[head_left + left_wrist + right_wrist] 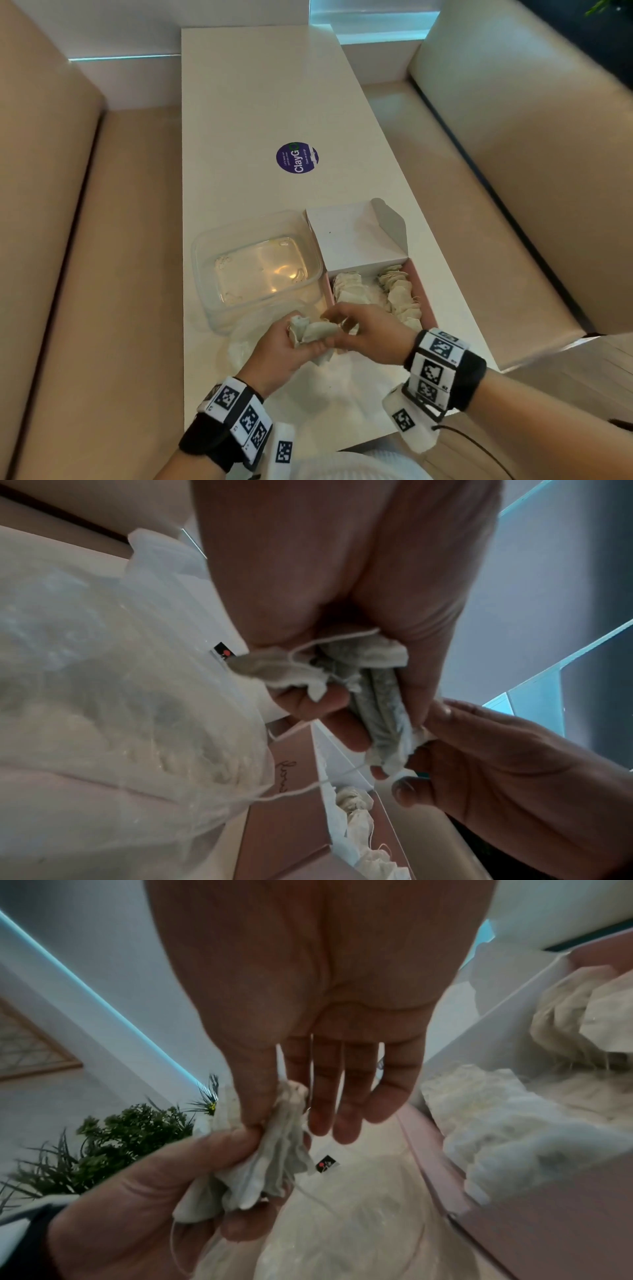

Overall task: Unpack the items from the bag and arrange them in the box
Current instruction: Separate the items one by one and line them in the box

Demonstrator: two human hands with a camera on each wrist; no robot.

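Both your left hand [291,346] and right hand [366,334] pinched soft, light, tear-prone teabags [313,332]; their paper edges looked the safest hold.

On the tabletop [260,102], the container [205,253] sits left of, touching, the box [430,301]; tea bags [400,294] lie inside the box.

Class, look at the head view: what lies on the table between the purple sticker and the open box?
Nothing: between the purple sticker and the open box the head view shows only bare white table.
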